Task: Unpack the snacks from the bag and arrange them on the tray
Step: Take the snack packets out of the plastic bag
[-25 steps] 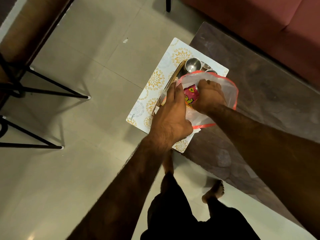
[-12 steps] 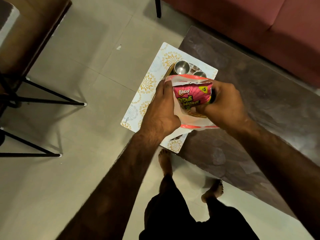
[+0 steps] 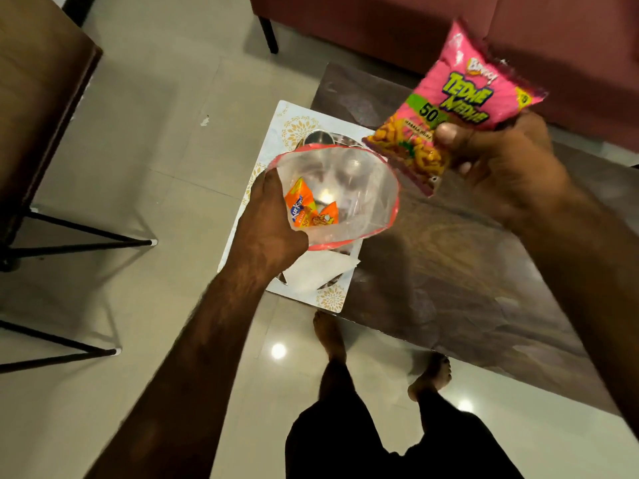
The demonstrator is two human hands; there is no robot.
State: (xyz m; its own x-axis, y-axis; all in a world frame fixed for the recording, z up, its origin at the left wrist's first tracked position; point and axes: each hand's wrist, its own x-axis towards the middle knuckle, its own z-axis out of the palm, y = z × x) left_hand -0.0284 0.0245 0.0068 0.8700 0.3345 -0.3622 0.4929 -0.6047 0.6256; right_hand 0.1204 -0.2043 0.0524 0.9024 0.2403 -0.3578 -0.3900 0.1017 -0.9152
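My left hand [image 3: 268, 221] grips the left rim of a clear plastic bag [image 3: 363, 198] with a red edge, holding its mouth wide. Two orange snack packets [image 3: 306, 210] lie inside it. My right hand [image 3: 501, 167] is raised to the right of the bag, shut on a pink Bingo snack packet [image 3: 460, 102], which hangs clear of the bag above the table. Under the bag sits a tray, mostly hidden, with a steel cup [image 3: 316, 137] showing at its far end.
A white placemat with gold flowers [image 3: 294, 122] lies at the corner of the dark wooden table [image 3: 449, 288]. A red sofa [image 3: 380, 25] stands behind the table. A chair with black metal legs [image 3: 86, 233] is at the left. My bare feet are on the tiled floor.
My right hand has lifted the pink packet out of the bag and up to the right. My left hand still holds the bag open, and the orange packets inside have come into view.
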